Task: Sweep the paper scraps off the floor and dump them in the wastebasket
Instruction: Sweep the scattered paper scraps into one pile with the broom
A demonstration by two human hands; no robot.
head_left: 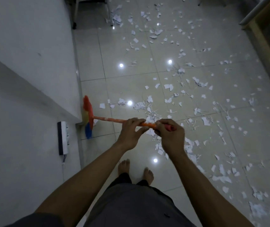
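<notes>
Barely begun. Gripping the broom (109, 119) with right fingers (160, 126) curled round its end, left fingers (134, 120) bent loosely over it. Scraps (168, 86) all over the floor (122, 46), none piled. No wastebasket seen.

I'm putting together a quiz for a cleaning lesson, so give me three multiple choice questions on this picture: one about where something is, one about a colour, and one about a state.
1. Where is the broom head?
A) at the foot of the white wall
B) right by the person's feet
C) lifted above the hands

2. What colour is the broom handle?
A) blue
B) orange
C) black

3. How is the broom held?
A) by one hand only
B) lying untouched
C) by both hands

Answers:
1 A: the bristles sit at the wall's base, near the power strip.
2 B: the stick shows orange along its length.
3 C: the left hand and the right hand both grip the handle.
</notes>
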